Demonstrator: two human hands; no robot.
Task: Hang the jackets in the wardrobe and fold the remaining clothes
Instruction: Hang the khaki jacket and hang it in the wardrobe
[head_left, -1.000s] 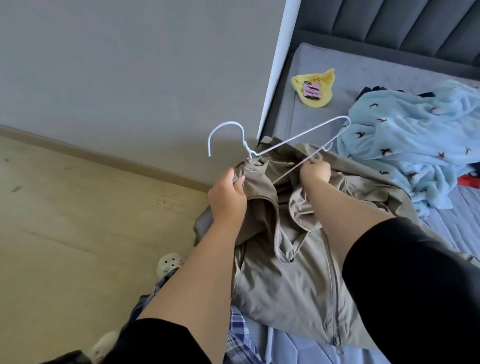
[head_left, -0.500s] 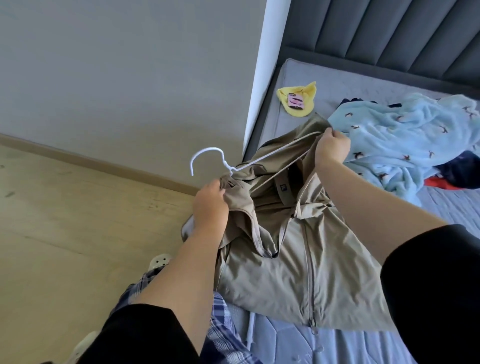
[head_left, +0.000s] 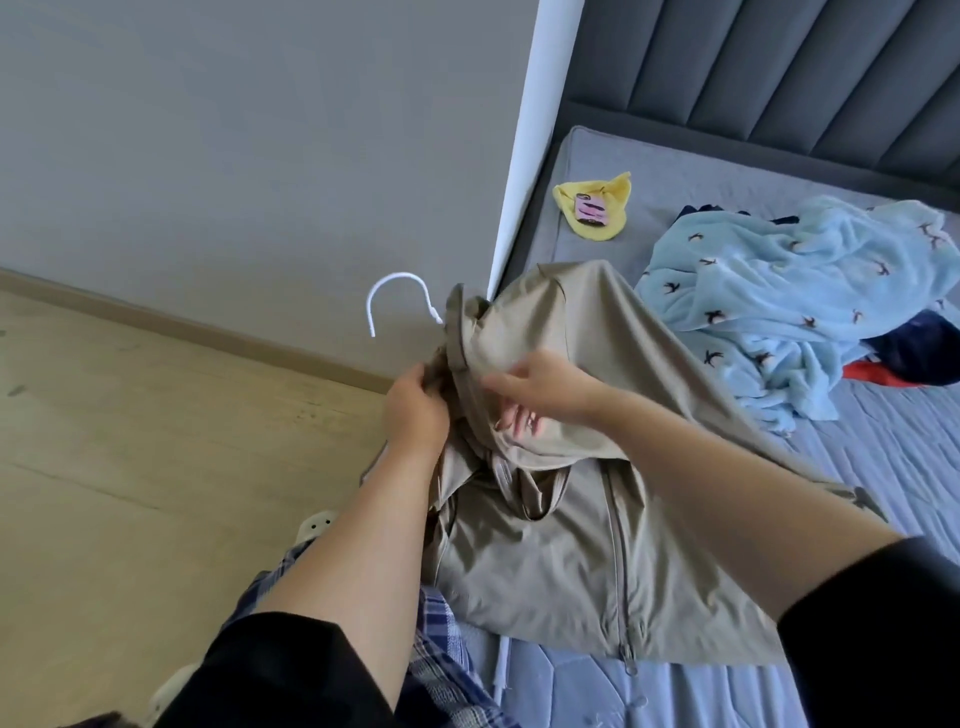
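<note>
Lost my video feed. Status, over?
Left hand grips jacket collar. Right hand open, smoothing fabric. Hanger hook sticks out. Nothing in the way.

I'm looking into a home bedroom: a bed (head_left: 597, 171) with grey quilted bedding and a dark padded headboard (head_left: 779, 67) stands against a grey wall (head_left: 234, 130), clothes (head_left: 789, 291) lie strewn across it, and pale wood flooring (head_left: 130, 467) runs alongside.
</note>
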